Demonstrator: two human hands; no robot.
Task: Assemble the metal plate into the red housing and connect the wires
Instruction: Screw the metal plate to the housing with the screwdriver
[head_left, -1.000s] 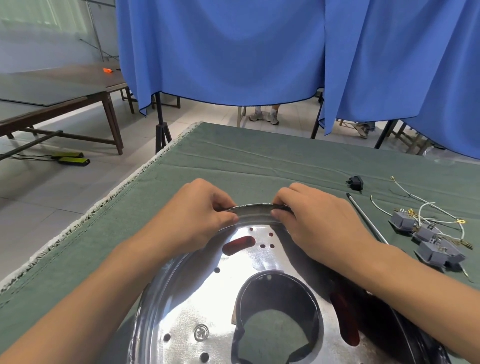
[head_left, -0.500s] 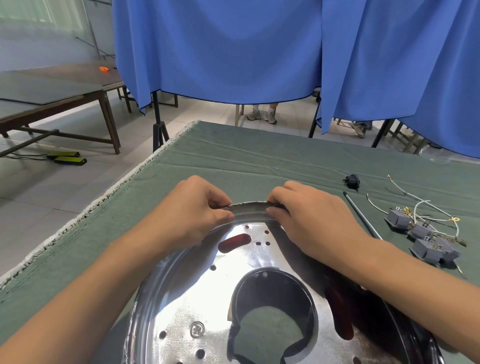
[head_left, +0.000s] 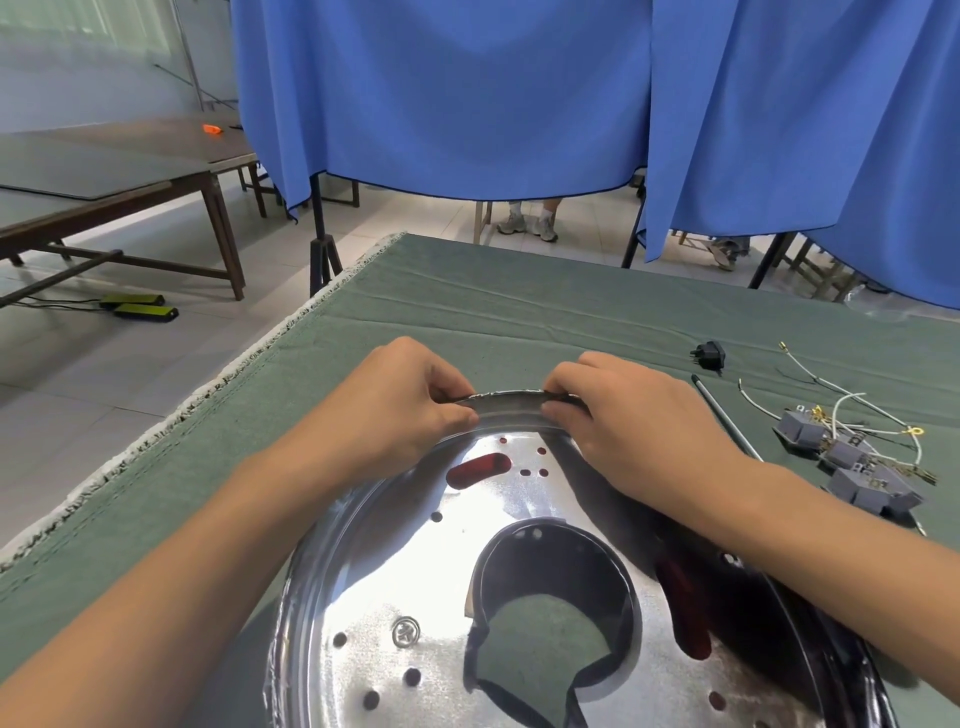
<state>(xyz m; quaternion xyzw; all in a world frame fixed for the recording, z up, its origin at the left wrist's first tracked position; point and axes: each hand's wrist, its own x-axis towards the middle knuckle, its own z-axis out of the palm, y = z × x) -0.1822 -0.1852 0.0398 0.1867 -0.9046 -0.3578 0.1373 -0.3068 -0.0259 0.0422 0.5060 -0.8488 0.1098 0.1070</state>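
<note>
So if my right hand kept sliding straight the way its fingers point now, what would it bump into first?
The right hand points left along the far rim of the metal plate, so it would most likely meet the left hand, which pinches the same rim. Only a short stretch of bare rim separates them.

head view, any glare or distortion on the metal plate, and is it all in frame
Head view: bright glare across the metal plate, with the forearms' shadows over its right side; wide-angle lens bends the table edge; the plate's near part is cut off at the bottom; both hands sharp.
</note>
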